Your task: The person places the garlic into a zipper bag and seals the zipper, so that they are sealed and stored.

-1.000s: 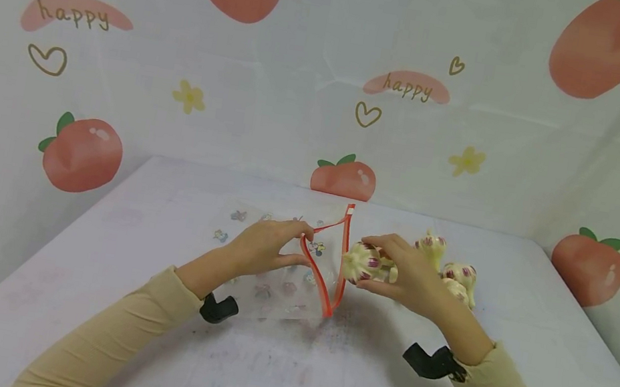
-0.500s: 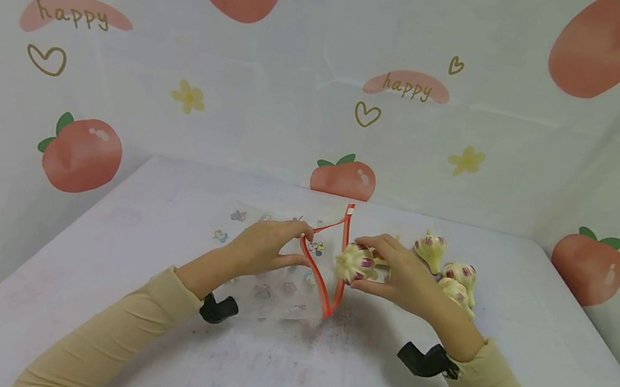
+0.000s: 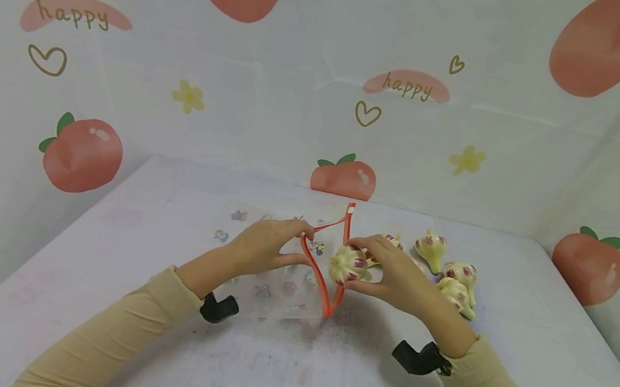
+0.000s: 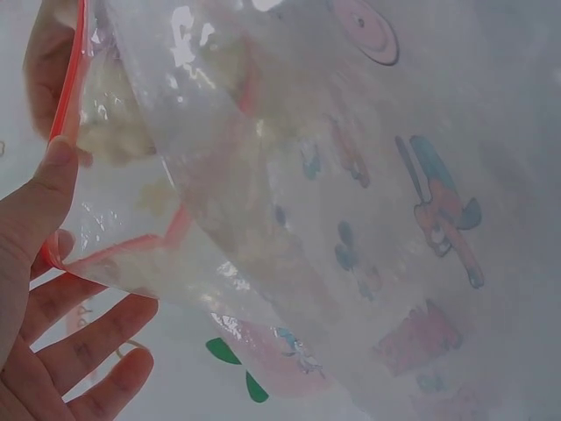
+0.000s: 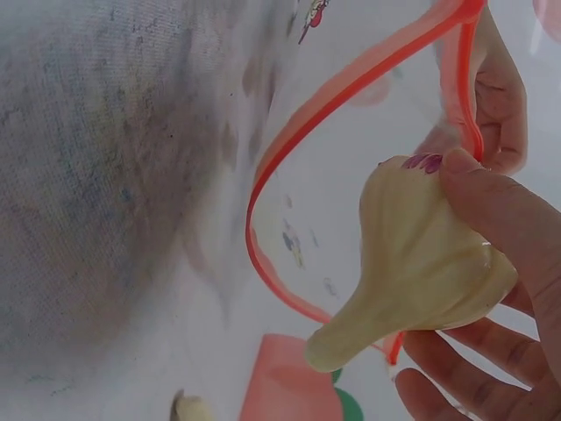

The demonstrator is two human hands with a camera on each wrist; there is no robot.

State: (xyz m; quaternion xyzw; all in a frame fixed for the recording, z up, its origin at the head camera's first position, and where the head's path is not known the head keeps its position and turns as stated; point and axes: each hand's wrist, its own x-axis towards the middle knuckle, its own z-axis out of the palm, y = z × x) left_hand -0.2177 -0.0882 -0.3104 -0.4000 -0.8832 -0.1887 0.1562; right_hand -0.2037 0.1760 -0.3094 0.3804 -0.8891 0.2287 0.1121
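Note:
A clear printed zip bag (image 3: 270, 292) with a red-edged mouth (image 3: 323, 282) lies on its side, its mouth spread and facing right. My left hand (image 3: 261, 247) pinches the near red edge between thumb and fingers; in the left wrist view the thumb (image 4: 54, 180) presses on that edge. My right hand (image 3: 402, 279) grips a garlic bulb (image 3: 349, 264) at the bag's mouth. From the right wrist view, the bulb (image 5: 421, 254) sits between thumb and fingers, its stem pointing down-left, with the red rim (image 5: 254, 206) behind it.
Several garlic bulbs lie on the white table (image 3: 293, 374) to the right, beyond my right hand: one bulb (image 3: 430, 250) at the back, others (image 3: 460, 275) beside it. A white printed curtain (image 3: 277, 93) stands behind the table.
My right hand has moved left with the garlic bulb, bringing it into the bag's mouth area. More of the bulbs behind that hand now show. The left hand and bag have stayed still.

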